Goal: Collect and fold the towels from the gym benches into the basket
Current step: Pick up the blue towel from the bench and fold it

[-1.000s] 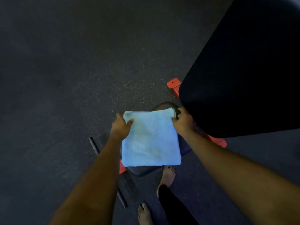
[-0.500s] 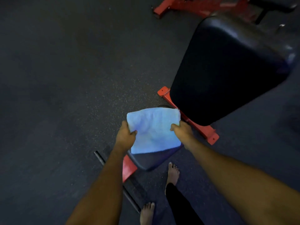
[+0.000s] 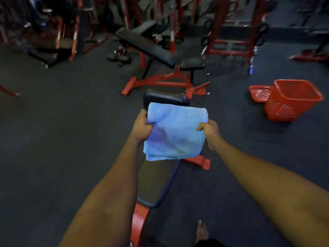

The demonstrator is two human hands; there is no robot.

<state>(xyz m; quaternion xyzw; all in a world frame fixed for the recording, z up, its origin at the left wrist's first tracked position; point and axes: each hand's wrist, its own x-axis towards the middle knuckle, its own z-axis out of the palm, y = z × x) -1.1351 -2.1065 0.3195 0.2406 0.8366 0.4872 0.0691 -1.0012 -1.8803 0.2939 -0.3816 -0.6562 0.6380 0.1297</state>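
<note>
A folded light blue towel (image 3: 175, 131) hangs in the air above a black padded bench (image 3: 156, 184) with a red frame. My left hand (image 3: 143, 128) grips the towel's left edge and my right hand (image 3: 210, 131) grips its right edge. A red plastic basket (image 3: 292, 102) stands upright on the floor to the far right, about a bench length away. Its inside is not visible from here.
A red lid or tray (image 3: 260, 93) lies beside the basket. Another incline bench (image 3: 153, 50) with a red frame stands ahead. Red racks and machines (image 3: 231, 27) line the back. Dark rubber floor (image 3: 53, 139) spreads to the left. My bare foot (image 3: 202, 230) is at the bottom.
My view has tilted up from the floor to the room, bringing the basket and far benches into sight. The towel has been lifted off the bench, still held in both hands.
</note>
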